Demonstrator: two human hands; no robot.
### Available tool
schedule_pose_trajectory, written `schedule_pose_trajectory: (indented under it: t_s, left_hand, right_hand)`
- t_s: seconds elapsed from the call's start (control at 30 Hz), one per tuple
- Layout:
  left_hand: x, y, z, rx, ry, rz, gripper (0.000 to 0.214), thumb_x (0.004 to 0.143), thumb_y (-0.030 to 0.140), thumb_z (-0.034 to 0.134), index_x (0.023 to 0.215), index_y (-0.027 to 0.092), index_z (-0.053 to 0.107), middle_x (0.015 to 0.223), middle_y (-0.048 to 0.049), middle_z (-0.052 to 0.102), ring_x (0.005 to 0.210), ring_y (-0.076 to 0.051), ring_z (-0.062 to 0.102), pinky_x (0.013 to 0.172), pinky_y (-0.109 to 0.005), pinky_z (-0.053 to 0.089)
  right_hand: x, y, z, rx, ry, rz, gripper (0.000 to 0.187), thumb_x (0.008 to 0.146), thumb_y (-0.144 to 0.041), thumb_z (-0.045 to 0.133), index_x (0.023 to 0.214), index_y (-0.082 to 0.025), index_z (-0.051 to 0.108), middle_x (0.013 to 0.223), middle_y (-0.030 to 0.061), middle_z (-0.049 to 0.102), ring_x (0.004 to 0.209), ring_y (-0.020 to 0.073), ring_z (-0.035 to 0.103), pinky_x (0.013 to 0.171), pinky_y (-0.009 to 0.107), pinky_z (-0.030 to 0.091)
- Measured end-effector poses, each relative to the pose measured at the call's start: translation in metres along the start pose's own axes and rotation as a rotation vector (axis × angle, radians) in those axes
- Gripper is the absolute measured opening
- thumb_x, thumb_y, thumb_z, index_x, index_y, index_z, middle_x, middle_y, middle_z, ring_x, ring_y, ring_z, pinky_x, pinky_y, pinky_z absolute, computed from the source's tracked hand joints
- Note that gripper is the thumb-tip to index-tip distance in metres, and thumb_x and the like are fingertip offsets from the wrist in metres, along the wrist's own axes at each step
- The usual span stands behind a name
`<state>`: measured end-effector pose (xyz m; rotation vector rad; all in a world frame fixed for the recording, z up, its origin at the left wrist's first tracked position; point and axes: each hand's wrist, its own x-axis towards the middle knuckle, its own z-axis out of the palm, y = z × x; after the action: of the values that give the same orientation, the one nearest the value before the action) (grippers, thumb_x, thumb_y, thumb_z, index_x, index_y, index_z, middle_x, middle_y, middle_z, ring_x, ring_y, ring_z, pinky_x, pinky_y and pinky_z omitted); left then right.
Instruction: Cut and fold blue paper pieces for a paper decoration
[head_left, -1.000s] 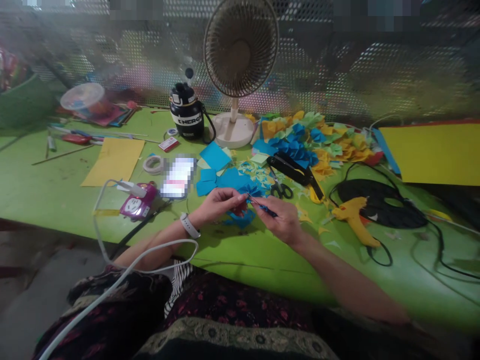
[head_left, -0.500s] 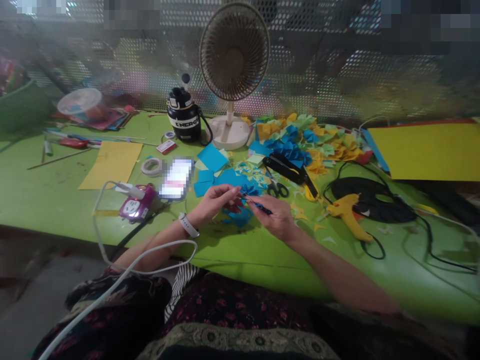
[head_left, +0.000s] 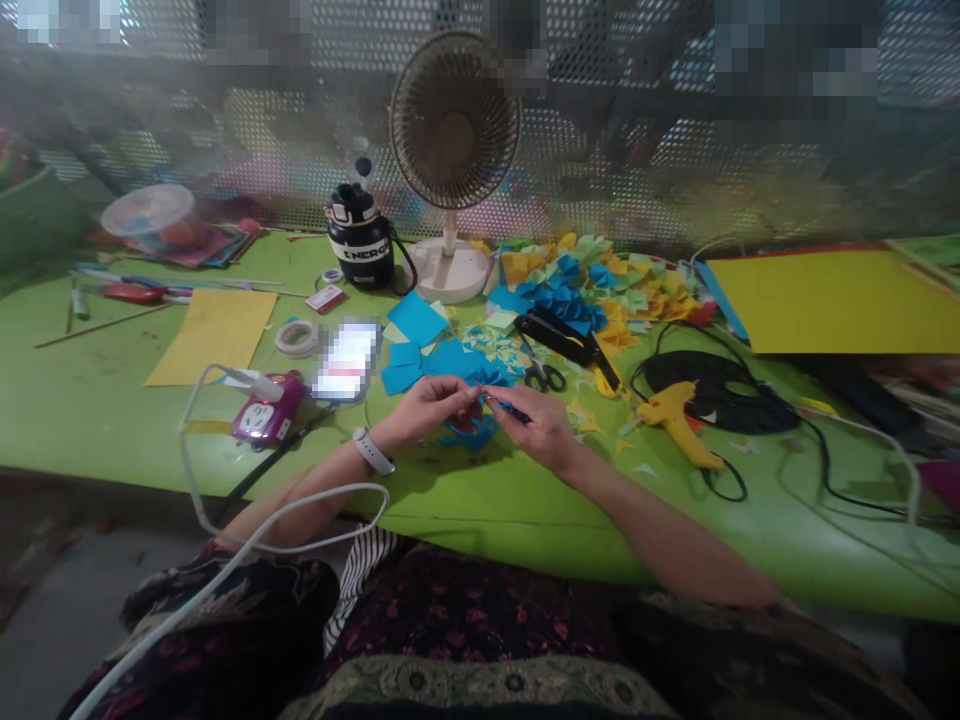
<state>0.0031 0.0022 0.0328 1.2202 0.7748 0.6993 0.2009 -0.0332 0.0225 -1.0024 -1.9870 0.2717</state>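
Observation:
Both my hands meet over the table, fingertips almost touching. My left hand [head_left: 435, 408] is closed in a pinch at a small piece of blue paper [head_left: 489, 378], mostly covered by the fingers. In my right hand [head_left: 541, 428] is a slim tool with a dark blue handle [head_left: 517, 412]; its tip is at the left fingertips, and its exact kind is unclear. Blue paper sheets [head_left: 454, 360] and blue scraps [head_left: 474, 434] lie behind and below the hands. Black-handled scissors [head_left: 545, 377] rest just beyond the right hand.
A phone [head_left: 346, 360], tape roll [head_left: 296, 338] and purple power socket [head_left: 268, 408] with a white cable are on the left. Behind stand a black bottle [head_left: 361, 250] and a fan [head_left: 454, 125]. Folded paper pieces [head_left: 637, 285], a stapler [head_left: 559, 335] and a yellow glue gun [head_left: 682, 420] lie right.
My right hand has closed in on the left fingertips, and less of the tool's metal tip shows. The whole view has shifted slightly.

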Motion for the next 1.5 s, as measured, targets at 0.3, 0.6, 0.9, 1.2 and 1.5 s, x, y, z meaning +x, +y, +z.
schedule_pose_trajectory:
  t_s: [0.3,0.6,0.9,1.2,1.5]
  left_hand:
    - [0.001,-0.004,-0.001,-0.003,0.012,0.003,0.047,0.077,0.058,0.073,0.074,0.012,0.064,0.073,-0.0061,0.072,0.058,-0.011,0.066,0.059,-0.022,0.055]
    - [0.001,-0.002,0.003,-0.009,0.042,-0.012,0.050,0.074,0.061,0.074,0.073,0.012,0.063,0.072,-0.0066,0.072,0.057,-0.011,0.066,0.059,-0.024,0.057]
    - [0.002,-0.005,0.006,-0.044,0.052,0.000,0.050,0.072,0.060,0.076,0.073,0.012,0.064,0.071,-0.0046,0.071,0.055,-0.009,0.064,0.059,-0.023,0.056]
    - [0.001,-0.005,0.009,-0.026,0.033,0.008,0.052,0.069,0.062,0.077,0.074,0.012,0.062,0.068,-0.0025,0.069,0.056,-0.009,0.064,0.059,-0.023,0.056]
    - [0.001,-0.007,0.011,-0.003,0.035,-0.020,0.053,0.068,0.064,0.076,0.070,0.013,0.061,0.063,-0.0015,0.067,0.056,-0.009,0.063,0.059,-0.023,0.055]
  right_hand:
    - [0.004,0.038,-0.052,-0.218,-0.062,0.520,0.031,0.086,-0.042,0.062,0.100,-0.018,0.077,0.082,0.0069,0.077,0.067,0.0206,0.067,0.063,0.032,0.051]
    - [-0.044,0.083,-0.071,-0.694,-0.057,0.455,0.034,0.090,-0.040,0.052,0.103,-0.019,0.076,0.079,0.0095,0.075,0.064,0.0229,0.064,0.055,0.032,0.042]
    - [-0.017,0.033,-0.065,-0.295,-0.076,0.351,0.026,0.092,-0.037,0.057,0.097,-0.019,0.075,0.086,0.0067,0.074,0.064,0.0167,0.063,0.060,0.030,0.048]
    - [0.003,-0.015,-0.021,-0.025,-0.199,0.071,0.023,0.096,-0.034,0.058,0.107,-0.019,0.071,0.094,0.0071,0.073,0.079,0.0170,0.067,0.069,0.029,0.055]
    - [-0.006,-0.010,-0.010,-0.307,-0.188,-0.090,0.028,0.101,-0.027,0.047,0.105,-0.019,0.073,0.091,0.0104,0.073,0.084,0.0216,0.068,0.077,0.035,0.055]
